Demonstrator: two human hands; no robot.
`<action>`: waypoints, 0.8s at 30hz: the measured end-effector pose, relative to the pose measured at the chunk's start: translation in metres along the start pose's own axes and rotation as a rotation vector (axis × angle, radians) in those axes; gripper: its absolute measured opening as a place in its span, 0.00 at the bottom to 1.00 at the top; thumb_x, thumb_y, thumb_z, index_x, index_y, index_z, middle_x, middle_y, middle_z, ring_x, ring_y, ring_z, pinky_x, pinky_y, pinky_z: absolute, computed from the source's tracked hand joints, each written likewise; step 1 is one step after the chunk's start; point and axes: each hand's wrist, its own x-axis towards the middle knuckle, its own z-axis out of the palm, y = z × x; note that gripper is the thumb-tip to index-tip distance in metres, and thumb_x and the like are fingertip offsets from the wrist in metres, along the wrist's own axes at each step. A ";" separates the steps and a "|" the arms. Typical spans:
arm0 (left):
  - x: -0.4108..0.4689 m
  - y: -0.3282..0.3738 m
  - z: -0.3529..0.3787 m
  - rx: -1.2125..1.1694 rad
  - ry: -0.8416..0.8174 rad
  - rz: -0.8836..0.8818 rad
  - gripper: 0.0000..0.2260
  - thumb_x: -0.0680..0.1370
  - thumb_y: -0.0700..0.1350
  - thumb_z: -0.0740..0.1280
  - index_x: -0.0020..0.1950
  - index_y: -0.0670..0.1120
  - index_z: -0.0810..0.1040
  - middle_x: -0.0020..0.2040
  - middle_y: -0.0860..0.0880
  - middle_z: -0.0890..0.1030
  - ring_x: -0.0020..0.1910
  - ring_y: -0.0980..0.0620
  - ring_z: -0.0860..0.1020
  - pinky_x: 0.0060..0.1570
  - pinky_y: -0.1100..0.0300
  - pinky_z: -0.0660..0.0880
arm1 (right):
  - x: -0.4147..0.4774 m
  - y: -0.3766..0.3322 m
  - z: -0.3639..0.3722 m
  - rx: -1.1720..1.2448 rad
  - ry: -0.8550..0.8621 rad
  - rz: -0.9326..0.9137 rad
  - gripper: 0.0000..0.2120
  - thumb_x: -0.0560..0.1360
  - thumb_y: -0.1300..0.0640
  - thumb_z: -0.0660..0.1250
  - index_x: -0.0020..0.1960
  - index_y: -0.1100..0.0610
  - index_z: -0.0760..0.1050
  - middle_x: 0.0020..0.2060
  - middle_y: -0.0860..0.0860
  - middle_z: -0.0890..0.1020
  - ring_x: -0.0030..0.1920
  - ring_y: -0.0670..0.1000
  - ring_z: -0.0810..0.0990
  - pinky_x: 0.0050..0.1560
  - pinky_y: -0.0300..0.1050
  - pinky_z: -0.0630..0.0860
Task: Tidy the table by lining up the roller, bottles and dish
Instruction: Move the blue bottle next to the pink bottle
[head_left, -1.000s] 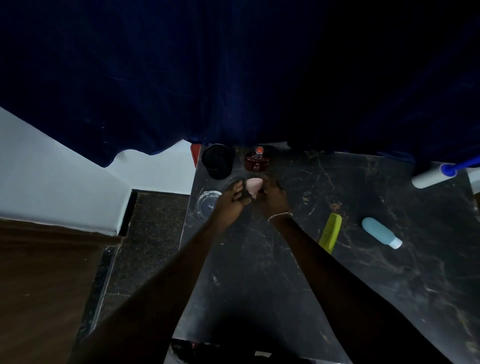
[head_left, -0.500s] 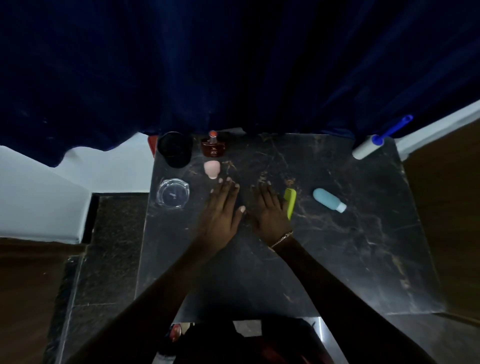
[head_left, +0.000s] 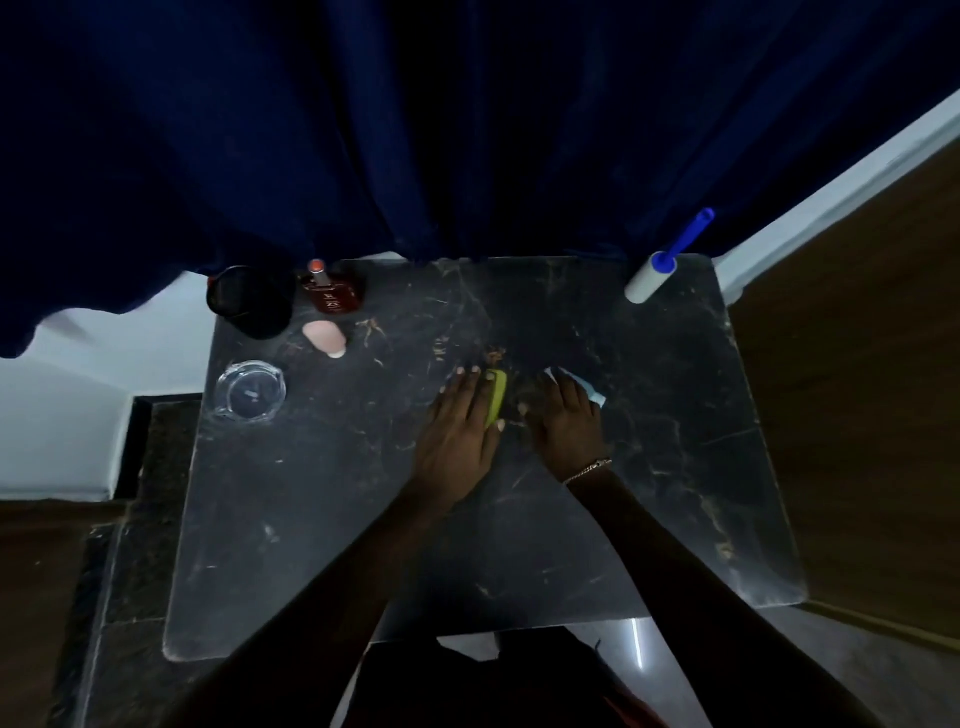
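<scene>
On the black marble table (head_left: 467, 545), my left hand (head_left: 457, 431) lies over a green comb (head_left: 497, 395), which sits between its index finger and thumb. Beside it, my right hand (head_left: 563, 421) covers a light blue bottle (head_left: 595, 393) lying on its side, fingers curled over it. A white lint roller (head_left: 647, 278) with a blue handle lies at the far right corner. At the far left stand a dark red perfume bottle (head_left: 335, 299) and a black cup (head_left: 249, 304). A pink bottle (head_left: 324, 335) lies in front of them. A clear glass dish (head_left: 252, 391) sits near the left edge.
A dark blue curtain (head_left: 467, 130) hangs along the table's far edge, over the cup. Bare table surface lies in front of my hands and to the right. A white wall (head_left: 62, 415) is on the left and a wooden panel (head_left: 857, 364) on the right.
Both hands left the pink bottle at the far left, crossed the table to the right, and now rest on the comb and the blue bottle. The view has shifted right.
</scene>
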 end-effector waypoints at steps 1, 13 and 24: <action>0.005 0.011 0.004 -0.012 0.004 -0.009 0.27 0.84 0.54 0.56 0.80 0.43 0.64 0.79 0.42 0.68 0.78 0.42 0.67 0.75 0.46 0.66 | 0.005 0.011 -0.005 0.002 0.003 0.026 0.28 0.79 0.45 0.64 0.75 0.58 0.69 0.70 0.58 0.73 0.69 0.61 0.73 0.66 0.56 0.71; 0.071 0.112 0.064 -1.216 -0.151 -0.996 0.04 0.81 0.35 0.66 0.48 0.42 0.74 0.46 0.38 0.78 0.44 0.44 0.77 0.45 0.49 0.76 | 0.058 0.093 -0.023 0.435 -0.336 0.300 0.24 0.80 0.53 0.68 0.71 0.65 0.71 0.66 0.62 0.77 0.66 0.60 0.77 0.67 0.49 0.72; 0.057 0.113 0.052 -1.452 -0.095 -1.140 0.09 0.80 0.30 0.61 0.56 0.41 0.75 0.41 0.41 0.79 0.28 0.53 0.76 0.27 0.64 0.72 | 0.035 0.079 -0.012 0.599 -0.385 0.301 0.17 0.75 0.59 0.73 0.60 0.66 0.79 0.53 0.63 0.84 0.55 0.61 0.83 0.56 0.53 0.79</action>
